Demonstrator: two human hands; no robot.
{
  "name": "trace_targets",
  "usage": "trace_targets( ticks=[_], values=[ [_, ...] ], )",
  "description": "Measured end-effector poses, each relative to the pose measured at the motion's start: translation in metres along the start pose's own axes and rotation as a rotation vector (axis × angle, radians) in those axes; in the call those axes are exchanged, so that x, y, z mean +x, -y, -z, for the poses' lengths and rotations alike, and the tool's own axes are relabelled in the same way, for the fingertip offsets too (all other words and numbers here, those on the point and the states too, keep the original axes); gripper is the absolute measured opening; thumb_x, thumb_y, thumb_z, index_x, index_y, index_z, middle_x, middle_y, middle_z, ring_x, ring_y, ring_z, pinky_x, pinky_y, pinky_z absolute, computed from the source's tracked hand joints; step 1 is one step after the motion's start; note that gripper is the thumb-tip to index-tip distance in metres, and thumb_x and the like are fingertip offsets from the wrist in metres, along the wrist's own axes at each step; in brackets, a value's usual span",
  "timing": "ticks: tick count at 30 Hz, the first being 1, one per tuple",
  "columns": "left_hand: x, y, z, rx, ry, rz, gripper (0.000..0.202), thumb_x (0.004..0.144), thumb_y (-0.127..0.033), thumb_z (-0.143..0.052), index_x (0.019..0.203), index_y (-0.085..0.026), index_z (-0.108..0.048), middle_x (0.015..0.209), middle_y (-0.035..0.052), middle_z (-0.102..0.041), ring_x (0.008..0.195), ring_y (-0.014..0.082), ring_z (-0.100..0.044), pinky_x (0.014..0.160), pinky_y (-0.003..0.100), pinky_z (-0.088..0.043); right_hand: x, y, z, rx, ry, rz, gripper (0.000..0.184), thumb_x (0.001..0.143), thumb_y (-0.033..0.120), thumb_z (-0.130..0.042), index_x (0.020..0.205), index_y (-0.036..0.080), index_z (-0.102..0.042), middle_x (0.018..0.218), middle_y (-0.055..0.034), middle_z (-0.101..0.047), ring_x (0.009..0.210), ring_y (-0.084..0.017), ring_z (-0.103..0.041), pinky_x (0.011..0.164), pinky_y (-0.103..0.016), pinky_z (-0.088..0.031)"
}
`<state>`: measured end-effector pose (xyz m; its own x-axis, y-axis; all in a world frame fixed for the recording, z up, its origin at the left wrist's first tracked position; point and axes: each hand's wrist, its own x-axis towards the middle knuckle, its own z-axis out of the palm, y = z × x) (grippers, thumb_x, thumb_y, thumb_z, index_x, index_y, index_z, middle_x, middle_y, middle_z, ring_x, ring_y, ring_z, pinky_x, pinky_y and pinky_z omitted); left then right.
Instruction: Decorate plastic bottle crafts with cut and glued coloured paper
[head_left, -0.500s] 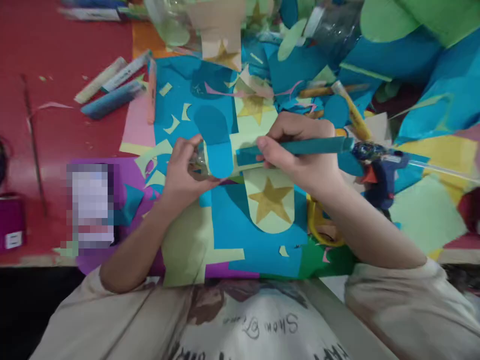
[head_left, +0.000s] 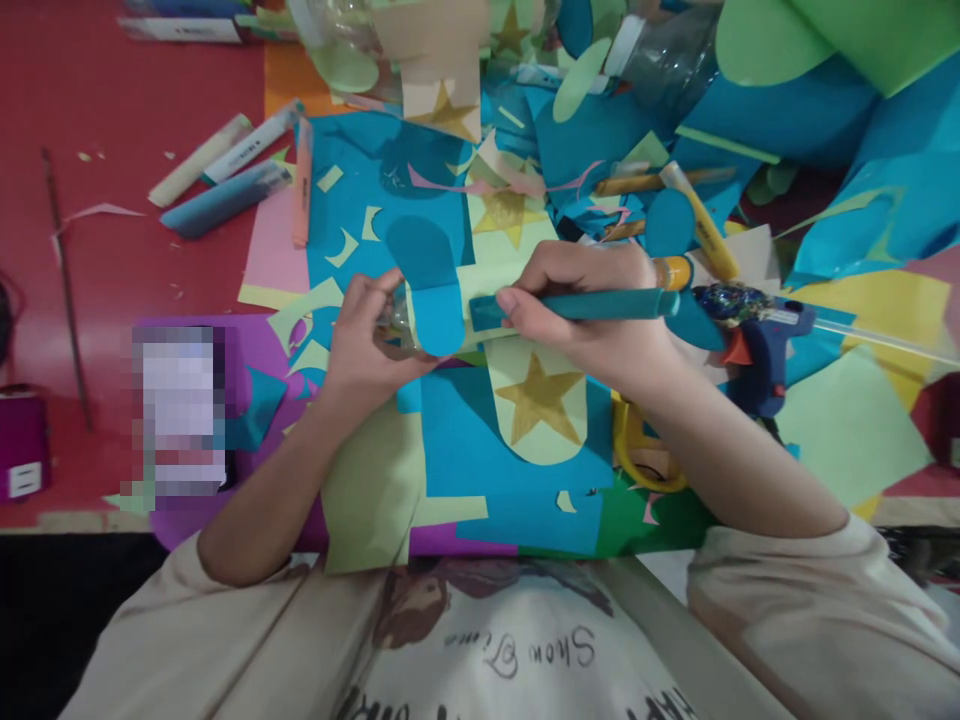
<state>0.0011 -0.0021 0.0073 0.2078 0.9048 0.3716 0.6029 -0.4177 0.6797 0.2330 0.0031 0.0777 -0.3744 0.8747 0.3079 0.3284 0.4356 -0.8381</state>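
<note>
My left hand [head_left: 364, 350] is wrapped round the clear end of a plastic bottle [head_left: 396, 318]. Pale green paper [head_left: 491, 277] covers the bottle's body, and a rounded blue paper piece [head_left: 439, 318] lies across it by my fingers. A teal marker [head_left: 611, 305] is pinched in my right hand [head_left: 581, 300], its tip hidden by my fingers over the paper. Beside those fingers a dark teal patch [head_left: 486, 314] shows on the pale green. Below the bottle a rounded pale green flap bears a brown-gold star [head_left: 538, 400].
Several markers [head_left: 247, 155] lie at the upper left, above a phone-like device [head_left: 184, 410] with a blurred screen. A glue gun [head_left: 765, 345] sits right of my right hand, near yellow tape or scissor handles [head_left: 637, 460]. Paper scraps and another bottle [head_left: 667, 65] crowd the back.
My right hand has shifted slightly left and down. The marker's back end has swung lower and toward the left. My left hand keeps its grip on the bottle.
</note>
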Motion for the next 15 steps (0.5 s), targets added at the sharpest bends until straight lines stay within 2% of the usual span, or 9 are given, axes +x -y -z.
trace_targets(
  ticks=[5,11,15],
  values=[
    [-0.0009,0.0020,0.0015,-0.010,0.034,0.017,0.065,0.061,-0.075,-0.073,0.103,-0.028,-0.059,0.082,0.0015,-0.047,0.069,0.0177,-0.053,0.056,0.030,-0.044,0.0014,0.0024,0.0019,-0.021,0.046,-0.014,0.043,0.088,0.044,-0.062,0.057,0.019,-0.046,0.052,0.0046,-0.044,0.048,-0.006,-0.034,0.047,-0.023,-0.034],
    [-0.0014,0.0057,0.0010,-0.012,0.014,-0.040,0.062,0.062,-0.069,-0.076,0.105,-0.027,-0.059,0.083,0.0014,-0.047,0.068,0.0169,-0.053,0.054,0.030,-0.043,0.0012,0.0006,0.0030,-0.047,0.057,-0.015,0.040,0.087,0.035,-0.062,0.056,0.020,-0.041,0.051,0.0054,-0.039,0.049,-0.006,-0.030,0.047,-0.023,-0.031],
    [-0.0009,0.0064,0.0010,-0.009,0.009,-0.060,0.064,0.062,-0.069,-0.077,0.106,-0.026,-0.059,0.083,0.0013,-0.047,0.069,0.0164,-0.052,0.053,0.030,-0.043,0.0004,-0.0004,0.0035,-0.074,0.047,-0.040,0.041,0.087,0.035,-0.062,0.055,0.021,-0.040,0.052,0.0042,-0.042,0.049,-0.007,-0.033,0.046,-0.024,-0.032]
  ],
)
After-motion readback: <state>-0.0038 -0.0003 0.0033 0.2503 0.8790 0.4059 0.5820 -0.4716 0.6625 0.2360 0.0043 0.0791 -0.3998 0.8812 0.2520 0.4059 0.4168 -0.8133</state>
